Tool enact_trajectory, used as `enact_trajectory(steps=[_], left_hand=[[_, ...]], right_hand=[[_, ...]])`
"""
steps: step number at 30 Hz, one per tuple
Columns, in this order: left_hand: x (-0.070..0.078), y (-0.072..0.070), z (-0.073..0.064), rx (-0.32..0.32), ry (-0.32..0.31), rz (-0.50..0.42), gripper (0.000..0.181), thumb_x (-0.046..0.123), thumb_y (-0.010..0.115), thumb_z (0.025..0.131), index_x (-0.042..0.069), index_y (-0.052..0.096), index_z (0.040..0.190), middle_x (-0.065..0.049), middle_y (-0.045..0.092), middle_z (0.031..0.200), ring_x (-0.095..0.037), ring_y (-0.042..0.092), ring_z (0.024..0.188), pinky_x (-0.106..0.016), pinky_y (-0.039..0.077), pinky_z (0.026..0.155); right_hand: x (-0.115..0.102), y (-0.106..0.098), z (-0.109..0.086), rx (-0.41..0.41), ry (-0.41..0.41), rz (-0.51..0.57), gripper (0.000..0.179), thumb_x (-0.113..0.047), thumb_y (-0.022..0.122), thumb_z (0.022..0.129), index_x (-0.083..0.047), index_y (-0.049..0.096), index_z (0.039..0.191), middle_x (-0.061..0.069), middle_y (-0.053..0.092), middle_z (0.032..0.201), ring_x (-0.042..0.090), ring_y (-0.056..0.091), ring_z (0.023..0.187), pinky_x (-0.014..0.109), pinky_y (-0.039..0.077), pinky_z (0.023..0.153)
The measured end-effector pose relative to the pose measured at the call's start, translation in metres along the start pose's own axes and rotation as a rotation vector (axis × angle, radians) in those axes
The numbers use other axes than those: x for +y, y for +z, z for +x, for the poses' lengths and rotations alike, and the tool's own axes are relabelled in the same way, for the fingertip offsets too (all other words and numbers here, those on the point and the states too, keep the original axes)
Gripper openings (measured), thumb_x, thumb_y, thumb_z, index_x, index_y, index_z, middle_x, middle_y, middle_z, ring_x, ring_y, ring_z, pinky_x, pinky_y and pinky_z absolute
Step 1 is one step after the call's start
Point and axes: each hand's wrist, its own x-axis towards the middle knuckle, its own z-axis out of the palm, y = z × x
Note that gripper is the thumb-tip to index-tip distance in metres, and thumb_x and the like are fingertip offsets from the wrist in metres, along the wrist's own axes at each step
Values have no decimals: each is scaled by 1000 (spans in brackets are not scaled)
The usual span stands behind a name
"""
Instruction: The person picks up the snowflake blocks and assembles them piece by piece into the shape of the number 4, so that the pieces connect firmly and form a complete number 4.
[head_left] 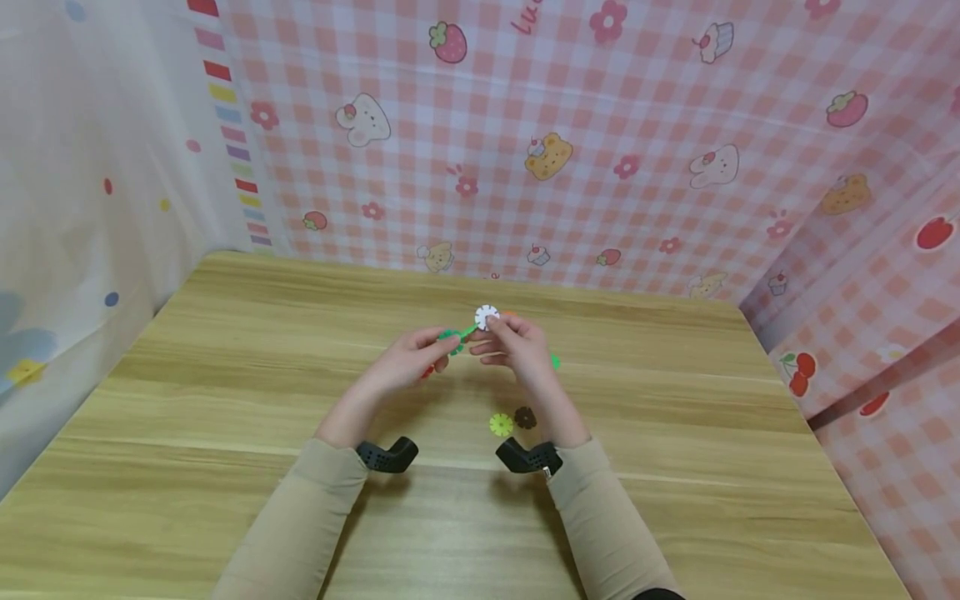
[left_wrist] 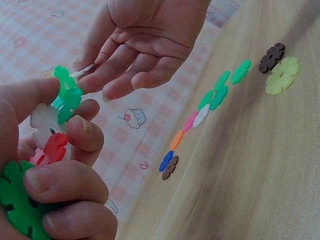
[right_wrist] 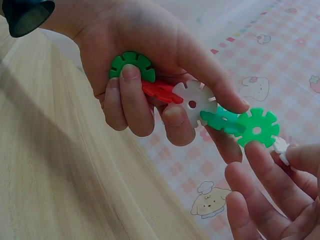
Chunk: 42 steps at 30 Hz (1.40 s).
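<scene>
My left hand (head_left: 412, 358) grips a chain of slotted plastic flower discs over the table. From the palm outward run a dark green disc (right_wrist: 132, 59), a red disc (right_wrist: 161, 93), a whitish disc (right_wrist: 197, 95), a teal disc (right_wrist: 220, 121) and a bright green disc (right_wrist: 265, 122). Left fingers curl round the first of these, with thumb and forefinger near the teal one. Between thumb and finger my right hand (head_left: 525, 346) pinches a white disc (head_left: 487, 313), seen edge-on in the right wrist view, right at the bright green disc's rim.
A yellow-green disc (head_left: 501, 425) and a dark brown disc (head_left: 525, 417) lie on the wooden table (head_left: 247, 400) near the right wrist. Beyond them, several loose discs form a line, including a pink disc (left_wrist: 190, 121) and an orange disc (left_wrist: 176, 140). Patterned cloth (head_left: 495, 208) hangs behind.
</scene>
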Motion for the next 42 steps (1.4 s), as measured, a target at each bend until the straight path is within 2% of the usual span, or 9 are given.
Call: enact_trajectory(steps=[6, 14, 19, 22, 26, 29, 37, 42], left_hand=[[0, 0, 0, 6, -1, 4, 36, 35, 52, 101, 3, 61, 114, -1, 49, 71, -7, 30, 46, -21, 24, 42], [0, 1, 0, 7, -9, 16, 38, 36, 52, 101, 2, 61, 117, 0, 50, 70, -9, 31, 47, -21, 25, 43], [-1, 1, 1, 8, -7, 24, 38, 36, 52, 101, 2, 61, 117, 0, 50, 70, -10, 31, 48, -21, 26, 43], [-1, 1, 1, 6, -2, 18, 38, 35, 52, 101, 2, 60, 117, 0, 50, 70, -9, 30, 47, -21, 25, 43], [-1, 1, 1, -3, 6, 3, 39, 35, 51, 101, -1, 59, 116, -1, 50, 69, -8, 29, 46, -21, 24, 42], [-2, 1, 2, -7, 6, -1, 39, 36, 51, 101, -1, 59, 114, -1, 50, 70, -7, 29, 46, -21, 24, 42], [-5, 1, 3, -13, -16, -3, 38, 37, 50, 101, 4, 62, 115, 1, 52, 70, -9, 30, 46, -22, 24, 42], [-6, 2, 5, -13, -33, -5, 39, 39, 50, 101, 5, 62, 118, 0, 53, 71, -9, 31, 47, -22, 25, 42]], right_hand=[[-1, 0, 0, -5, -17, -4, 20, -23, 56, 100, -6, 62, 91, 11, 72, 87, 17, 69, 73, 30, 56, 65], [-1, 0, -1, 8, -43, -13, 20, -21, 57, 99, -3, 64, 93, 29, 67, 98, 18, 69, 72, 31, 56, 64], [-1, 0, -1, 12, -63, -27, 20, -19, 57, 99, -1, 65, 97, 34, 64, 101, 17, 69, 71, 31, 56, 63], [-1, -1, -1, 10, -69, -40, 21, -19, 57, 99, 0, 64, 99, 29, 67, 97, 17, 69, 71, 33, 57, 65], [-2, -1, -1, 4, -68, -50, 21, -20, 57, 99, 0, 64, 100, 14, 71, 87, 17, 69, 72, 35, 57, 66], [-2, -1, -1, 1, -61, -44, 20, -20, 57, 99, -1, 64, 97, 7, 72, 84, 17, 69, 72, 34, 57, 66], [-3, -1, -1, -8, -3, -5, 21, -21, 56, 99, -4, 64, 90, 6, 72, 81, 17, 69, 71, 31, 56, 65], [-3, -2, -1, -4, 5, -10, 21, -21, 56, 99, -3, 63, 89, 8, 72, 83, 16, 69, 70, 30, 56, 65]])
